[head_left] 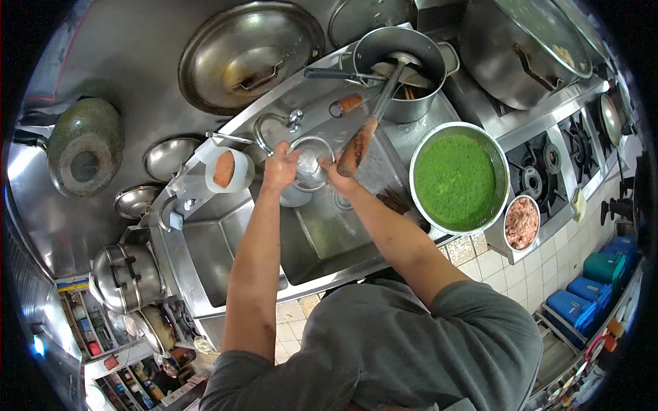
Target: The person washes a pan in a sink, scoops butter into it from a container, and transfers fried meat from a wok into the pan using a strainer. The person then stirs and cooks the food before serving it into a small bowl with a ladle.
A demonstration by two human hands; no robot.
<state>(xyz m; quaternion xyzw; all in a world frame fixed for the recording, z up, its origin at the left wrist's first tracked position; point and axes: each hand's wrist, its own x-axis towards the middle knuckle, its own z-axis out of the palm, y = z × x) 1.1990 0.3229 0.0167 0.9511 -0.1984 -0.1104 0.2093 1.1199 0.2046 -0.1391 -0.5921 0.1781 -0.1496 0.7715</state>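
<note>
My left hand (279,168) grips the left side of a round, shiny bowl (310,179), which looks like metal. On the opposite side, my right hand (338,177) has its fingers closed on the rim. The bowl is held over the sink (322,236) beside the curved faucet (259,130); something pale and bright, possibly water, shows inside it. Partly hidden beneath the bowl is a whitish round container (295,198). Close to my right hand is the wooden handle (358,147) of a long tool that leans into a pot (411,109).
Left of the faucet stands a white tub (241,171) with an orange-brown thing in it. A perforated colander (504,175) full of green purée sits right of the sink, near a container of pinkish minced food (522,222). Gas burners (531,175) and a large stockpot (500,61) are farther right.
</note>
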